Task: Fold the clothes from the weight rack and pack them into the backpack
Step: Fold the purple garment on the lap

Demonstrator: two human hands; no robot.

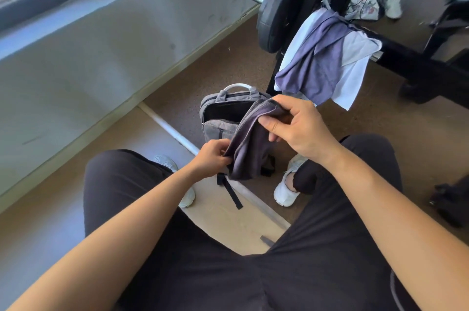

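A folded dark purple-grey garment [250, 143] hangs between my hands, just above and in front of the grey backpack [219, 128]. The backpack stands upright on the floor between my feet with its top unzipped and its dark inside showing. My left hand [212, 154] pinches the garment's lower edge. My right hand [291, 124] grips its upper end. On the black weight rack [406, 56] at the upper right hang a purple cloth [317, 67] and a white cloth [352, 82], draped over the bar.
A barbell with a black plate [279, 8] sits on the rack. A grey wall [101, 56] runs along the left. A white pipe [175, 133] lies on the floor beside the backpack. A black object [451, 199] sits on the floor at right. Another person's shoe [393, 3] shows at the top right.
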